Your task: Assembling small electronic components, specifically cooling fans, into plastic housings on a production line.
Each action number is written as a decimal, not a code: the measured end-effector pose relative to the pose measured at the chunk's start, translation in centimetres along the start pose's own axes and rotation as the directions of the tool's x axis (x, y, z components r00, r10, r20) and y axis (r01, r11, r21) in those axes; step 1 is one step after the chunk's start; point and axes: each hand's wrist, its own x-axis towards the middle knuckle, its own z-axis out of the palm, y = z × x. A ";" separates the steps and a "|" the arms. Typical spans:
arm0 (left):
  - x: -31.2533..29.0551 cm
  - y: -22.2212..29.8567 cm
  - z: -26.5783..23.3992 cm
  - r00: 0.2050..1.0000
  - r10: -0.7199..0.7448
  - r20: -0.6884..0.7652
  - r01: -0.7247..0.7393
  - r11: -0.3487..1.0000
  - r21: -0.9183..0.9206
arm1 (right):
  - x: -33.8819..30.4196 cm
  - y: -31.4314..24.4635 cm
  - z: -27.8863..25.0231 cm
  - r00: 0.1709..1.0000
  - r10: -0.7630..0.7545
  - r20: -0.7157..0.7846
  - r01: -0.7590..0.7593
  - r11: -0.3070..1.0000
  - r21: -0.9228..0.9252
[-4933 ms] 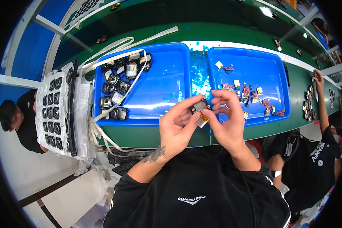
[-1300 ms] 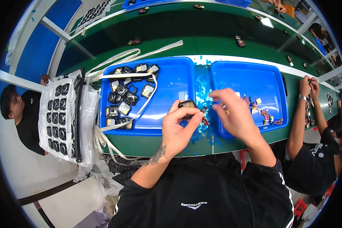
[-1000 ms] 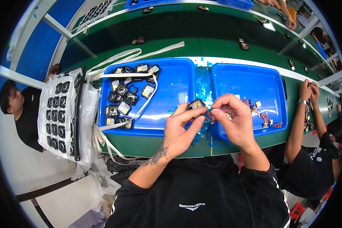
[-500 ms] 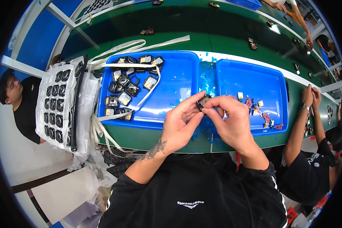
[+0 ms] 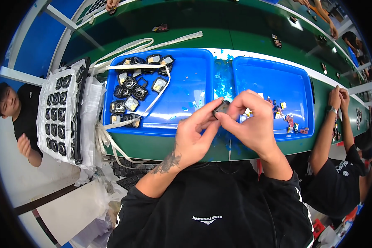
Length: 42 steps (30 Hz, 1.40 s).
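Note:
A small black casing [image 5: 222, 108] is held between my two hands, above the gap between two blue trays. My left hand [image 5: 194, 134] is closed around its left side with the thumb below. The thumb and fingers of my right hand [image 5: 254, 120] pinch its right edge, hiding part of it. Several black casings [image 5: 130, 83], some with pale square faces and some with round lens-like rings, lie in the left blue tray [image 5: 190, 82]. Small red circuit boards and yellow-marked parts [image 5: 291, 122] lie in the right blue tray [image 5: 273, 78].
Pale straps [image 5: 161, 93] cross the left tray and hang over the table edge. A stack of white moulded sheets [image 5: 45, 124] with black casings stands at left, near a person [image 5: 22, 107]. A co-worker's arms [image 5: 332, 120] rest at right. Parts sit along the green surface [image 5: 211, 27] beyond.
My right hand's fingers have curled higher around the casing, which has tilted. The view has shifted slightly. The person at left has raised a hand, and another hand appears at the upper left.

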 end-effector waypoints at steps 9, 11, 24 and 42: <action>0.0 0.2 0.8 0.985 -0.143 -0.092 0.106 0.940 -0.325 | 0.0 1.3 0.9 0.993 0.083 -0.083 -0.059 0.963 0.262; 0.5 0.4 0.4 0.983 -0.156 -0.093 0.115 0.931 -0.345 | -0.7 1.9 0.4 0.971 0.225 -0.085 -0.141 0.820 0.555; 0.5 0.4 -0.5 0.956 0.290 0.028 -0.270 0.846 0.460 | -2.9 2.5 -0.5 0.905 0.338 0.260 -0.412 0.541 0.733; -0.6 -0.6 -0.5 0.997 -0.070 -0.025 0.067 0.992 -0.108 | -4.0 1.3 1.6 0.950 0.310 -0.025 -0.266 0.851 0.452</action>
